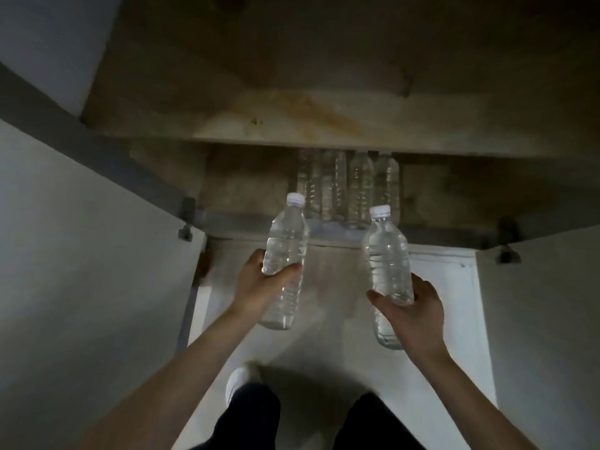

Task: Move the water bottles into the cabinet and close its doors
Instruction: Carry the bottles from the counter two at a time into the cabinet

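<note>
Before the cabinet [324, 121], left hand [258, 285] and right hand [417, 308] grip clear, white-capped bottles [287, 241] [388, 258]

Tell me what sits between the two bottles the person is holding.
Nothing. The head view shows only bare pale floor between the left bottle and the right bottle. The stored bottles stand farther back in the cabinet.

No text, brand, number or sign can be read anywhere in view. The left bottle [285, 251] and the right bottle [388, 264] show only clear ribbed plastic, with no legible label or print. The row of bottles [347, 186] inside the cabinet [246, 186] is too dim and blurred for any lettering to be made out.
</note>
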`<action>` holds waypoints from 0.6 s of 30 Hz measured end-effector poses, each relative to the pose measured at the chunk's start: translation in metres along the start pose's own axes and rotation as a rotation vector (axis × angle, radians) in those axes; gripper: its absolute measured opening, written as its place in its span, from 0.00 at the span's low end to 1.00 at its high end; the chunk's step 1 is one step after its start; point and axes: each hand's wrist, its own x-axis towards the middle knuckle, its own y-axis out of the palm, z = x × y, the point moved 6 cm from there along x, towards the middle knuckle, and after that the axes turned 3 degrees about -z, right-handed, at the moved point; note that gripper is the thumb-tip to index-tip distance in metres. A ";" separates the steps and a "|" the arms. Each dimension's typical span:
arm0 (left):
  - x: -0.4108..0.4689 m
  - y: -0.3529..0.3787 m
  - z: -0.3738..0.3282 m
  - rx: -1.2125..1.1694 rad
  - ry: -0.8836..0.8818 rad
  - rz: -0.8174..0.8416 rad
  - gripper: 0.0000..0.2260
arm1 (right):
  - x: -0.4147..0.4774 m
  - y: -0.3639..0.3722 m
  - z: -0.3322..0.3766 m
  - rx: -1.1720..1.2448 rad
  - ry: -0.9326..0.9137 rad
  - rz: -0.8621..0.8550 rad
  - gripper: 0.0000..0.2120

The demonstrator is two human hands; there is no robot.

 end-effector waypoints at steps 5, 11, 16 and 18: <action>0.085 0.024 0.043 -0.059 0.134 -0.013 0.12 | 0.057 0.059 -0.037 0.113 -0.082 -0.036 0.14; 0.150 0.033 0.031 -0.157 0.294 0.012 0.10 | 0.106 0.099 -0.028 0.235 -0.175 -0.052 0.08; 0.181 0.023 -0.005 -0.269 0.323 -0.040 0.05 | 0.127 0.106 0.023 0.272 -0.271 -0.047 0.11; 0.190 0.026 -0.011 -0.290 0.295 -0.040 0.05 | 0.135 0.111 0.036 0.297 -0.263 -0.010 0.09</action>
